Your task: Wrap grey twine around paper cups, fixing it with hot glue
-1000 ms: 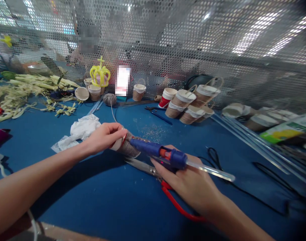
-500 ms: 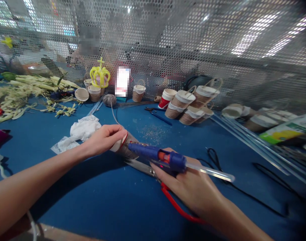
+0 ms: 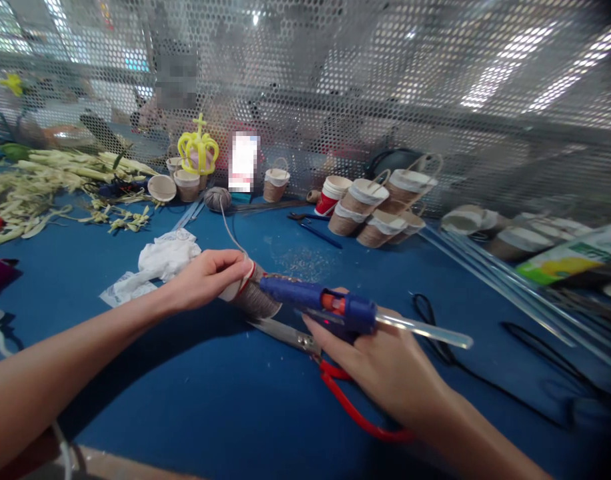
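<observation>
Tilted on its side, a paper cup (image 3: 258, 303) wrapped in grey-brown twine is gripped at its rim end by my left hand (image 3: 218, 273). A strand of twine runs from a ball of twine (image 3: 218, 199) to the cup near my left fingertips. My right hand (image 3: 375, 353) is closed around a blue hot glue gun (image 3: 295, 293), whose nozzle points at the cup's twine close to the rim. A clear glue stick (image 3: 425, 329) sticks out of the gun's back. Red-handled scissors (image 3: 355, 413) lie below the gun, partly under my right hand.
Crumpled white lace (image 3: 168, 257) lies left of the cup. Several twine-wrapped cups (image 3: 360, 200) are stacked behind to the right, near pliers (image 3: 318, 230). Clear glue sticks (image 3: 500, 287) and a black cord (image 3: 500, 397) lie right. Corn husks (image 3: 50, 173) pile up left. Perforated metal (image 3: 305, 73) stands behind.
My right hand and the glue gun have shifted slightly right, the nozzle moving a little away from my left fingers. My left hand keeps its hold on the cup.
</observation>
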The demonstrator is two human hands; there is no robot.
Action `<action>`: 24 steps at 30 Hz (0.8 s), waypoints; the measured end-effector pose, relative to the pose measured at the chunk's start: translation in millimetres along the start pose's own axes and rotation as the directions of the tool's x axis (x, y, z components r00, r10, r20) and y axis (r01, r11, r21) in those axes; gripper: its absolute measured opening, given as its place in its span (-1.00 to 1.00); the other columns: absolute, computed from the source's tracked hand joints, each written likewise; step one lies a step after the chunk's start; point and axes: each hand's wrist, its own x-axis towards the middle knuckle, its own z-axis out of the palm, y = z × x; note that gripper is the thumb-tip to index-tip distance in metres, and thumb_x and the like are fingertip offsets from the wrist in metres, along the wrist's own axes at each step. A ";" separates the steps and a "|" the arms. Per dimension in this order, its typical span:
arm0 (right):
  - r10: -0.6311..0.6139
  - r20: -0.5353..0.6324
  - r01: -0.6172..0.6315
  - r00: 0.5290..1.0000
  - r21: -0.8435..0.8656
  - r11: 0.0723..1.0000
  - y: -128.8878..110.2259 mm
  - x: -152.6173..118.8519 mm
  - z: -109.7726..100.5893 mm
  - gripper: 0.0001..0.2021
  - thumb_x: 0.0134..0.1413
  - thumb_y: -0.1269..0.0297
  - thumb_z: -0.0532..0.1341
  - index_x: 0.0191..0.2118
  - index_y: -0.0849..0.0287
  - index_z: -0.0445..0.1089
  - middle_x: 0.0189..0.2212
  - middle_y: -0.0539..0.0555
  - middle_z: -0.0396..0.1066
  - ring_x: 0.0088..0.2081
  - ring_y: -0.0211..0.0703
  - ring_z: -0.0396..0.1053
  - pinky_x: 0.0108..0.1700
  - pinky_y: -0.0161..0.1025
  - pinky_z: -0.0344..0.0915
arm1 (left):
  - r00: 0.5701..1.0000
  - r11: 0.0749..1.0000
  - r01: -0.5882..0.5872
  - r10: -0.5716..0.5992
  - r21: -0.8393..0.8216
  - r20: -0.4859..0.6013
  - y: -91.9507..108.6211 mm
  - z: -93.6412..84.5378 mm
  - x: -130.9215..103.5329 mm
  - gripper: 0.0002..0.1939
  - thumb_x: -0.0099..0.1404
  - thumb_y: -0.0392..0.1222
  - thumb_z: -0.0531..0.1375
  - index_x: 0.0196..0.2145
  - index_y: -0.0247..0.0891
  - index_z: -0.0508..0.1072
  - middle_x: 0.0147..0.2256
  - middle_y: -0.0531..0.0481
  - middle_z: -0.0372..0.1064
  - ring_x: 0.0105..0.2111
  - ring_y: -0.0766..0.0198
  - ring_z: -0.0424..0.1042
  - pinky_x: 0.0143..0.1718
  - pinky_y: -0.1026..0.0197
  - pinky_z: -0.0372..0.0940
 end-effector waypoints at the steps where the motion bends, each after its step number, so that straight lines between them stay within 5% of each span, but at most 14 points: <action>1: -0.018 0.004 0.018 1.000 -0.015 1.000 2.4 -1.0 0.5 -0.74 0.05 0.36 -0.03 -0.46 0.07 0.39 -0.79 0.00 0.21 -0.61 -0.15 0.30 -0.54 -0.27 0.22 | 1.000 1.000 -0.002 0.002 0.001 -0.003 0.2 0.1 -0.1 -0.69 0.22 -0.05 0.00 -0.56 -0.30 0.25 -0.61 0.15 0.09 -0.61 0.45 0.04 -0.58 0.40 0.01; 24: 0.020 0.073 -0.018 0.997 -0.022 1.000 8.1 0.1 -2.7 -0.68 0.09 0.30 -0.06 -0.44 0.12 0.43 -0.78 -0.02 0.26 -0.70 -0.25 0.22 -0.62 -0.33 0.15 | 0.996 0.996 -0.079 0.077 0.044 0.047 2.4 -0.4 -2.5 -0.69 0.23 -0.07 -0.03 -0.57 -0.29 0.23 -0.57 0.12 0.13 -0.57 0.42 0.07 -0.54 0.37 0.01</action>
